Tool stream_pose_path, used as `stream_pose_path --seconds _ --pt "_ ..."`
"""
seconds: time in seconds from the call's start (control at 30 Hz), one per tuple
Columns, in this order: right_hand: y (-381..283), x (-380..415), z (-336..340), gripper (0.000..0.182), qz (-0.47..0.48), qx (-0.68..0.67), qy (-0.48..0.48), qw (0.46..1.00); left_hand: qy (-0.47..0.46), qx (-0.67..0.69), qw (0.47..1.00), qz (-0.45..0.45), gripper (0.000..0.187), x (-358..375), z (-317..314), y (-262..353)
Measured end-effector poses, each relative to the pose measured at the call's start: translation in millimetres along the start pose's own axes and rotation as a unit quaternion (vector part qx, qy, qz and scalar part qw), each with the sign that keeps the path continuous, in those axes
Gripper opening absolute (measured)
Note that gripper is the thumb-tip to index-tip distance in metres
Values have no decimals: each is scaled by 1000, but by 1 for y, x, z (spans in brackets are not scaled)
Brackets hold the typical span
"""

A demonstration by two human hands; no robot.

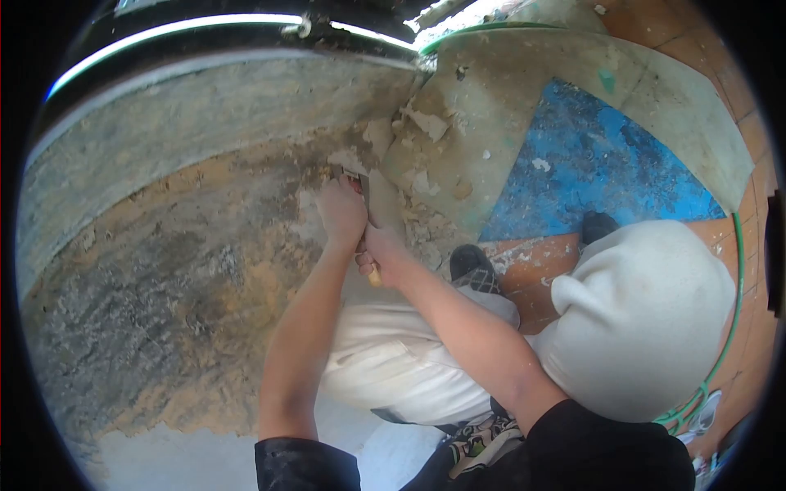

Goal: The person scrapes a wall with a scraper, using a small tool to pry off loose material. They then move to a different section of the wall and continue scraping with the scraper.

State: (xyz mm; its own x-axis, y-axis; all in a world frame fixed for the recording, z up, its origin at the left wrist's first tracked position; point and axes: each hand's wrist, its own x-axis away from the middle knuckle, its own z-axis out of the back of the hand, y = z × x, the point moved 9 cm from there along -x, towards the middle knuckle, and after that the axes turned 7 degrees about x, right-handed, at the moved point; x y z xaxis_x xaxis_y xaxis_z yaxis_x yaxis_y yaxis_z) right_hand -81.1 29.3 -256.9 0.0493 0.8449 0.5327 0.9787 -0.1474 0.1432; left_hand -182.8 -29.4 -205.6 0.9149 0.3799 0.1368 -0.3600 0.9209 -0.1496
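Both of my hands are on one hand tool (364, 190), which has a yellowish handle end and a flat dark metal part near the wall. My left hand (342, 214) is closed around its upper part, close to the metal. Lower down, my right hand (385, 255) wraps the handle (375, 277), whose end sticks out below the fingers. The tool's tip meets the rough, partly stripped wall (205, 245), where pale patches and brown areas show. My hands hide part of the tool.
A blue sheet (606, 164) and a pale, dirty sheet (508, 74) lie on orange floor tiles (536, 282), with loose flakes around. A green hose (739, 286) runs along the right. My shoe (472, 266) stands near the wall; white-clothed knees are below.
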Motion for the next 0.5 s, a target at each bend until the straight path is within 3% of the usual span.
stream_pose_path --seconds 0.1,0.2,0.27,0.43,0.5 --pt "-4 -3 2 57 -20 8 0 1000 -22 -17 999 32 14 -6 -13 -6" --pt "-11 -10 -3 44 -16 15 -1 1000 -22 -82 996 -25 14 -18 -10 1" --pt "-31 -16 -12 24 21 -42 -34 998 -10 26 1000 2 14 -35 0 6" --pt "-24 -5 -1 15 15 -25 -9 1000 -30 -64 997 -35 19 -24 -10 14" --pt "-16 1 4 15 -6 -31 10 999 -25 55 998 -5 32 -16 -5 13"
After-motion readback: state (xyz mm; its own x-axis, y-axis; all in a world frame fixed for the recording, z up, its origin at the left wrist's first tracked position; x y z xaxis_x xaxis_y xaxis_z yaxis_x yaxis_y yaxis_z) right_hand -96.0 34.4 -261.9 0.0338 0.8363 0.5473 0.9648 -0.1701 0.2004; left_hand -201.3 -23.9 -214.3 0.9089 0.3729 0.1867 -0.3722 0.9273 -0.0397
